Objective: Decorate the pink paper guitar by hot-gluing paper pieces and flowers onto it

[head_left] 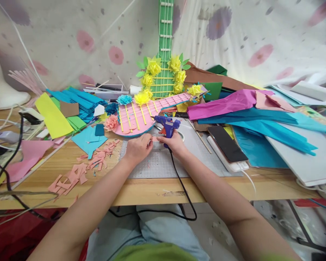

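My right hand [174, 142] is wrapped round the handle of a blue glue gun [166, 124], whose black cord [182, 185] runs off the table's front edge. My left hand [138, 146] pinches a small pink paper piece [154, 138] on the grey cutting mat [163, 163], right beside the gun. Just behind lies a pink paper guitar [141, 115] with yellow strips and paper flowers. A green paper guitar [164, 43] with yellow flowers stands upright behind it.
Pink paper scraps [81, 170] lie to the left on the wooden table [141, 190]. A phone [227, 144] rests on a white block to the right. Blue and magenta paper sheets [250, 108] pile at right; yellow, green and blue sheets [59, 112] and cables at left.
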The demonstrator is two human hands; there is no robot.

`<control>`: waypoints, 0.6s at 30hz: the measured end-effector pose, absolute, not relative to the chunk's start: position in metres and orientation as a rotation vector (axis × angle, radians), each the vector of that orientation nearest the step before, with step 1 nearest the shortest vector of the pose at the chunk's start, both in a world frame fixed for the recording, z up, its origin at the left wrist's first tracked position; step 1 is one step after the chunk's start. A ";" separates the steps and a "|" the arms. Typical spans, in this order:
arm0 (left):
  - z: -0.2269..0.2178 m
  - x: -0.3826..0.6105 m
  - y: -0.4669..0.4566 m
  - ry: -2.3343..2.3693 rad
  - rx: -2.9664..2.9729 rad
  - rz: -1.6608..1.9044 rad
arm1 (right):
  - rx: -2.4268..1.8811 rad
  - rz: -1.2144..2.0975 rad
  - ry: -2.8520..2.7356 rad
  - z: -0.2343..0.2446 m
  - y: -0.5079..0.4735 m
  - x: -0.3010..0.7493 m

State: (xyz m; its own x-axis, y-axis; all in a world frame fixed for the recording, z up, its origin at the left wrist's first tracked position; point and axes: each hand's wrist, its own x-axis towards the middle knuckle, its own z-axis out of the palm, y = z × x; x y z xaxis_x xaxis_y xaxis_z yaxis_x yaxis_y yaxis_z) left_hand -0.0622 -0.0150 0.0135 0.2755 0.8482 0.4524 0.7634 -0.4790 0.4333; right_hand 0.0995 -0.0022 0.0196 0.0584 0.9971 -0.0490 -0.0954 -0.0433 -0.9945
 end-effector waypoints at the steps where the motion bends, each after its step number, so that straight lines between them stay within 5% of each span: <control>1: 0.014 -0.063 -0.015 1.500 2.293 1.031 | -1.215 1.223 -1.093 0.020 -0.002 0.101; 8: 0.019 -0.062 -0.007 1.171 1.308 1.000 | -1.303 1.132 -1.291 0.015 0.000 0.101; 18: 0.019 -0.069 -0.006 1.211 1.130 1.070 | -1.258 1.152 -1.274 0.024 -0.001 0.119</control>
